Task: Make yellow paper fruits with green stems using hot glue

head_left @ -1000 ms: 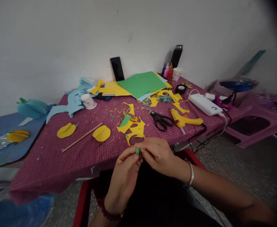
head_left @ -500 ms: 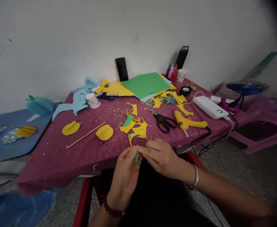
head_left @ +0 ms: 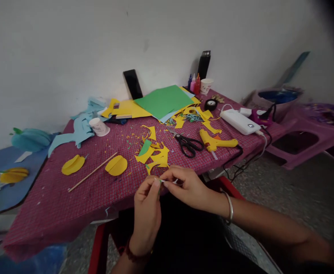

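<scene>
My left hand (head_left: 149, 213), with a dark red bracelet at the wrist, pinches a small green paper piece (head_left: 159, 186), mostly hidden by the fingers. Fingertips of my right hand (head_left: 188, 188) close on a thin white bit (head_left: 163, 181) that meets the green piece. Both hands are almost touching, just off the table's front edge. Yellow paper scraps (head_left: 158, 155) lie beyond them, with black scissors (head_left: 188, 145) to the right. Two folded yellow paper rounds (head_left: 116, 166) and a thin wooden stick (head_left: 93, 172) rest to the left.
On the checked tablecloth (head_left: 70, 205) are a yellow glue gun (head_left: 217, 141), a white power bank (head_left: 240, 121), green paper (head_left: 165, 101), a paper cup (head_left: 99, 126) and light-blue scraps (head_left: 83, 127). A phone (head_left: 133, 84) leans on the wall. A pink stool (head_left: 306, 139) stands right.
The view has shifted, so the table items appear farther left. The green piece has turned and shows less between my fingers; my right fingertips now pinch a white bit beside it.
</scene>
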A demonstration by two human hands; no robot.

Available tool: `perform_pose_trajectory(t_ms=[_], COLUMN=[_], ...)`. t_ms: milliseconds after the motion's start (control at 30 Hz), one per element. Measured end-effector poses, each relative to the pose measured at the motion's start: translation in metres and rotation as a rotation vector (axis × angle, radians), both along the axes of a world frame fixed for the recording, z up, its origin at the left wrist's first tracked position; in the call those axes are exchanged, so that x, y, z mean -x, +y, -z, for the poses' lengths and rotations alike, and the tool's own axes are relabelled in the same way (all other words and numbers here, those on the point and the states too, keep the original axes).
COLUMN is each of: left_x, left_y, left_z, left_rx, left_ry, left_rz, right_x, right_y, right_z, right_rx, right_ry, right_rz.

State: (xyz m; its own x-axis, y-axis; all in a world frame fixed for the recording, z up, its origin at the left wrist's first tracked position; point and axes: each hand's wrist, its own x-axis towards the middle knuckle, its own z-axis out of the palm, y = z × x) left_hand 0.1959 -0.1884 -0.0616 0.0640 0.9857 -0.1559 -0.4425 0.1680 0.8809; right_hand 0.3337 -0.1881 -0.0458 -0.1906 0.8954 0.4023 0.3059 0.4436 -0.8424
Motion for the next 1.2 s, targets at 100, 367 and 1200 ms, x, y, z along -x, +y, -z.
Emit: perform_pose_trajectory(t_ms=[100, 367, 1200], left_x=[0.001, 0.005, 0.022], left_y=[0.0, 0.004, 0.004], left_z=[0.004, 0.01, -0.002], left_rx=[-0.063, -0.034, -0.127], left_ry=[0.082, 0.138, 0.402], left_rz=[-0.002, 0.126, 0.19], right_x=[-0.002, -0.009, -0.017], right_y=[0.001, 0.005, 0.006], right_z=[0.002, 0.007, -0.002], right_rx=[-0.187, -0.417, -0.036], right_ry=[-0.102, -0.458, -0.167], right_rz=[0.029, 0.06, -0.206])
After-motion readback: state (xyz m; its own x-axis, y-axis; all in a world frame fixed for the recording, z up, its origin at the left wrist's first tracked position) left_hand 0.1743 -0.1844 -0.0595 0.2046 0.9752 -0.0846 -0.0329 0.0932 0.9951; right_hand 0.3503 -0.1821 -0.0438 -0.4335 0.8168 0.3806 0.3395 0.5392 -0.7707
